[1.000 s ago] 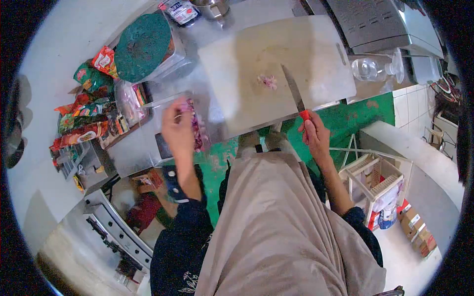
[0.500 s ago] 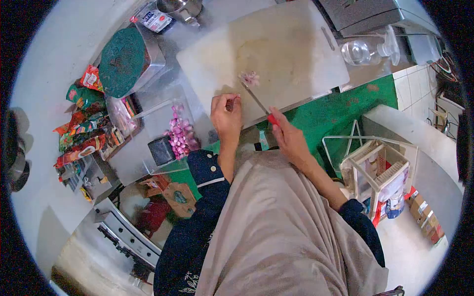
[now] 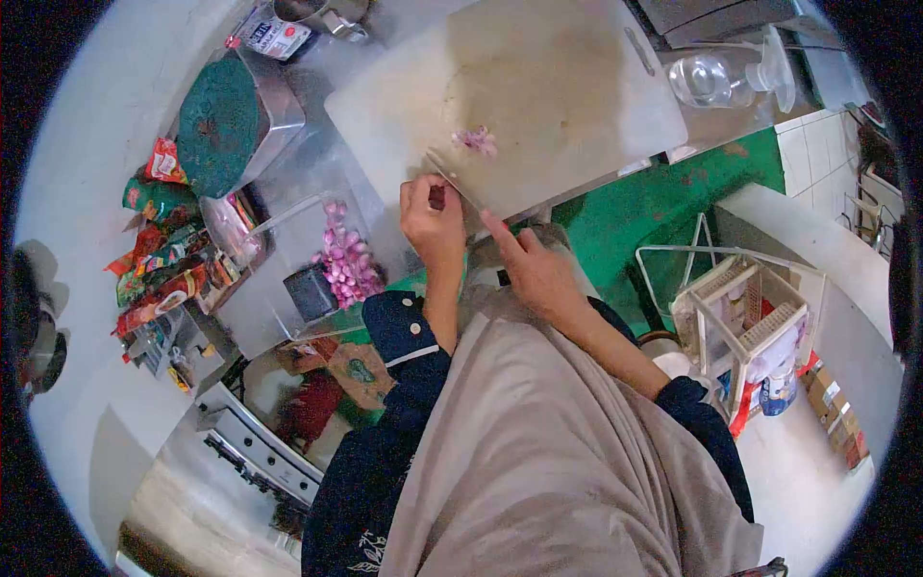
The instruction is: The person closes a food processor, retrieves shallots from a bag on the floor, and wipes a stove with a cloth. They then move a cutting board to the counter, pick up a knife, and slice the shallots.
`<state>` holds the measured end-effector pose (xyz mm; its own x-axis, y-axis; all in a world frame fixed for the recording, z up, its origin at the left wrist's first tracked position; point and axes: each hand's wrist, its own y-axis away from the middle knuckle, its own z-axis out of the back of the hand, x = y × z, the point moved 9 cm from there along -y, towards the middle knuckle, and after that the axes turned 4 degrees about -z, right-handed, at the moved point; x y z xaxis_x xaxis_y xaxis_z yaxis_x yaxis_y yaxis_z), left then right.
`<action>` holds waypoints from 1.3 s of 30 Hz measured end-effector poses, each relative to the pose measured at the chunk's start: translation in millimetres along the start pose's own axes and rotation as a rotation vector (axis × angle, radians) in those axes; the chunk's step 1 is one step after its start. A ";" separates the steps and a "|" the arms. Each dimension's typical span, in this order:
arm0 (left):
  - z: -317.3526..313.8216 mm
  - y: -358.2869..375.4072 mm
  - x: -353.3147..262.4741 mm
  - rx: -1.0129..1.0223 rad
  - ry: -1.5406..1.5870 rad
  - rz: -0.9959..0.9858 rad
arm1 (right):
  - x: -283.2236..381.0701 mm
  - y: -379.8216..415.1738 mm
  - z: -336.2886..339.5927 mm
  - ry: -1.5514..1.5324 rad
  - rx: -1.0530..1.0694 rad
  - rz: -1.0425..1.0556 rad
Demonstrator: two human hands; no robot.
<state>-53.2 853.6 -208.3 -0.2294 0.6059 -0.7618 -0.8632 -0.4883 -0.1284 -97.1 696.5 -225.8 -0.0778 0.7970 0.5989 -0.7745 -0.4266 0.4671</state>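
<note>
My right hand [image 3: 535, 274] is closed round the handle of a knife [image 3: 457, 185], whose blade points up and left over the near edge of the white cutting board [image 3: 394, 96]. Beside the blade, my left hand [image 3: 433, 219] has its fingers curled together at the board's near-left corner; what they hold is too small to make out. A little pile of chopped shallot pieces [image 3: 476, 141] lies on the board beyond the knife. To the left, many peeled shallots [image 3: 346, 264] sit in a clear tray [image 3: 279, 293] with a dark box.
A metal container with a green top [image 3: 219, 127] and colourful packets [image 3: 163, 207] stand at the left. A clear bottle [image 3: 710, 81] lies right of the board. On the floor at the right is a cream rack [image 3: 755, 322].
The knife has moved left, from beside the chopped pieces to close against my left hand. My right hand has shifted left with it. The whole view has shifted slightly.
</note>
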 end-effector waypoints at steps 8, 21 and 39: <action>-0.2 4.9 9.8 -0.062 -0.057 -0.039 | 3.7 -1.0 -1.4 0.030 -0.021 0.031; -4.8 5.0 10.0 -0.050 -0.046 0.011 | 0.4 -17.8 -13.4 0.007 -0.114 0.065; -2.9 7.3 9.0 -0.113 -0.048 -0.005 | -7.2 5.2 -8.0 -0.053 -0.039 0.026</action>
<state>-60.3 853.7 -217.9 -0.2491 0.6363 -0.7301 -0.8085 -0.5516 -0.2049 -105.6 692.0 -232.9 -0.0656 0.7614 0.6450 -0.7964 -0.4294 0.4258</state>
